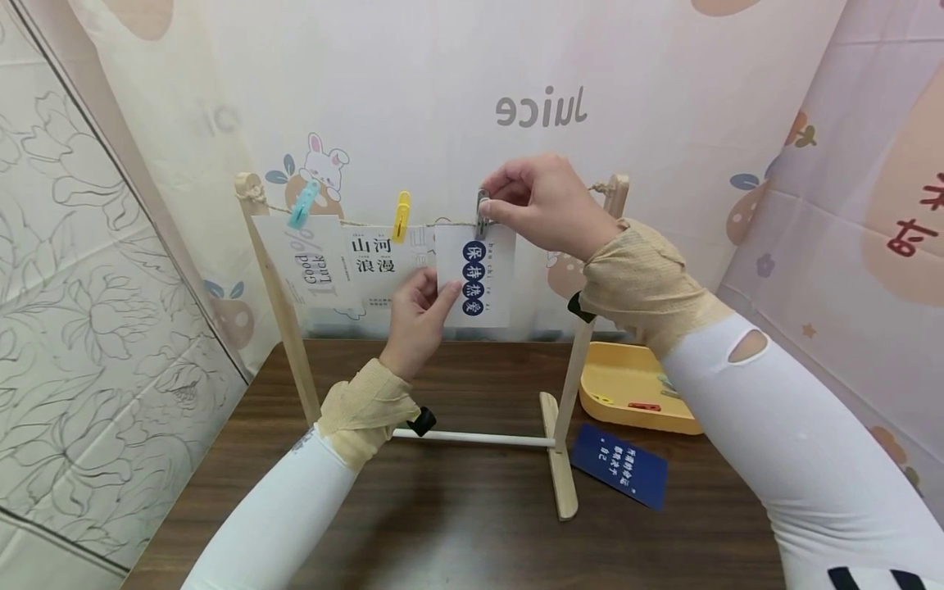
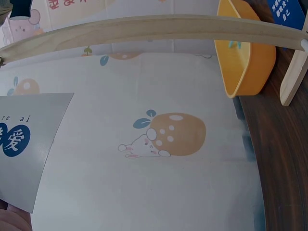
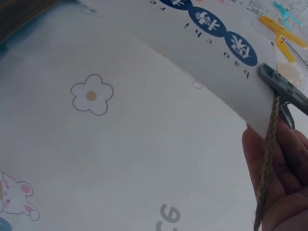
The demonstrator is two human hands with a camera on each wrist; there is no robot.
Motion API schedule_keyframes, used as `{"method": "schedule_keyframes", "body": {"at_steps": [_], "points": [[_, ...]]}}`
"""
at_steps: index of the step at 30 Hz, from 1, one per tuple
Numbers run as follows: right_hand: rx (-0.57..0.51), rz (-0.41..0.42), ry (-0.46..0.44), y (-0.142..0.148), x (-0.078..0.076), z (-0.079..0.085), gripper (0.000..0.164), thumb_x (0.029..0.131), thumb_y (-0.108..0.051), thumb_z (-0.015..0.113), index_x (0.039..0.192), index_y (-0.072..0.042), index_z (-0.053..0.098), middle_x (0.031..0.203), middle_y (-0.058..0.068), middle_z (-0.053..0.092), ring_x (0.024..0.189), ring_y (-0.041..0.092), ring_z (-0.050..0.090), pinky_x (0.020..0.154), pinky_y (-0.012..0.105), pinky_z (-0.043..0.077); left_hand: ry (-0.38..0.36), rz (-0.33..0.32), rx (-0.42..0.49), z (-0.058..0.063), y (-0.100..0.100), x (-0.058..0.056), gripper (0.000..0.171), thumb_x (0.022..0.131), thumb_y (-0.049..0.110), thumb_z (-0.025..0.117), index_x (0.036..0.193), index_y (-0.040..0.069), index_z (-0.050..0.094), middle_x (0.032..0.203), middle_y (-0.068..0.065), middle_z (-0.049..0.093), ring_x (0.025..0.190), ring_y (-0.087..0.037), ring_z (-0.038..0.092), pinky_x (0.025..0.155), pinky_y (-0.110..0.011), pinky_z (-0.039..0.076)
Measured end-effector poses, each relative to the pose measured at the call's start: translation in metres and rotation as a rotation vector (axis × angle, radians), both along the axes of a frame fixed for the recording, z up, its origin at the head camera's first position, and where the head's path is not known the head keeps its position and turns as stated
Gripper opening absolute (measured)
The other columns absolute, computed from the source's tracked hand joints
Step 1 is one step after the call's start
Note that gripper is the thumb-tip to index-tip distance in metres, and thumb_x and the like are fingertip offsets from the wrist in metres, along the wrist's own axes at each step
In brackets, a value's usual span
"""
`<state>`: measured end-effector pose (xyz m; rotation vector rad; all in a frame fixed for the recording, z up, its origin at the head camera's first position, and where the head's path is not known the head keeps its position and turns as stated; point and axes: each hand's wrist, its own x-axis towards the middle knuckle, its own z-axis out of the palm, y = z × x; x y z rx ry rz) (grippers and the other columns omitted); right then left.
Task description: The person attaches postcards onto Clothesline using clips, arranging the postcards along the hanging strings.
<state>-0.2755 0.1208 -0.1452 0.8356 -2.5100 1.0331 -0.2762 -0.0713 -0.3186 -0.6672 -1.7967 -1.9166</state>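
A white card with blue circles [image 1: 497, 283] hangs at the rope strung across a wooden stand. My left hand [image 1: 419, 315] pinches the card's lower left edge, thumb in front. Above, my right hand [image 1: 549, 201] pinches a grey clothespin [image 1: 483, 215] at the card's top edge. In the right wrist view, the grey clothespin [image 3: 284, 86] straddles the rope [image 3: 269, 163] and the card's edge. To the left, a yellow clothespin [image 1: 401, 217] holds a card with black characters [image 1: 372, 260], and a light blue clothespin [image 1: 303, 204] holds a "Good Luck" card [image 1: 298, 266].
A yellow tray [image 1: 627, 416] with several clothespins stands on the dark wooden table [image 1: 472, 516] at right. In front of it lies a dark blue card [image 1: 621, 465], beside the stand's wooden foot [image 1: 558, 459]. A white crossbar [image 1: 487, 439] joins the stand's legs low down.
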Motion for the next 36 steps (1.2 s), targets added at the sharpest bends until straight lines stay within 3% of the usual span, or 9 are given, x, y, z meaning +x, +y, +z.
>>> {"method": "schedule_keyframes", "body": {"at_steps": [5,12,26,36], "points": [[0.019,-0.015,-0.055,0.0,0.001,0.002,0.026,0.103,-0.015,0.072,0.122,0.003,0.077,0.114,0.02,0.081,0.098,0.018,0.077,0.081,0.017,0.055,-0.018,-0.003,-0.002,-0.001,-0.002,0.001,0.017,0.107,0.003,0.064,0.117,-0.011,0.064,0.117,-0.034,0.075,0.091,-0.003,0.075,0.08,-0.022,0.063],[-0.014,-0.04,-0.05,0.002,0.003,-0.001,0.03,0.103,-0.014,0.071,0.128,0.002,0.075,0.122,0.02,0.08,0.112,0.029,0.078,0.088,0.019,0.058,-0.032,0.003,-0.008,-0.003,-0.002,0.001,0.018,0.107,0.003,0.065,0.119,-0.01,0.065,0.118,-0.032,0.075,0.092,-0.004,0.075,0.082,-0.024,0.064],[-0.101,-0.021,0.058,0.007,0.013,-0.004,0.024,0.102,-0.008,0.07,0.123,0.0,0.077,0.115,0.018,0.081,0.099,0.015,0.076,0.086,0.015,0.057,-0.04,0.0,-0.026,-0.006,-0.003,0.001,0.021,0.108,0.005,0.064,0.124,-0.008,0.064,0.122,-0.029,0.076,0.095,-0.006,0.075,0.085,-0.027,0.065],[-0.13,0.002,0.073,0.017,0.023,-0.01,0.024,0.101,-0.006,0.071,0.124,0.001,0.076,0.117,0.02,0.08,0.096,0.007,0.075,0.086,0.015,0.057,-0.026,-0.019,-0.016,-0.01,-0.002,-0.002,0.017,0.105,0.002,0.067,0.119,-0.008,0.065,0.119,-0.03,0.076,0.095,-0.008,0.075,0.084,-0.026,0.063]]}}
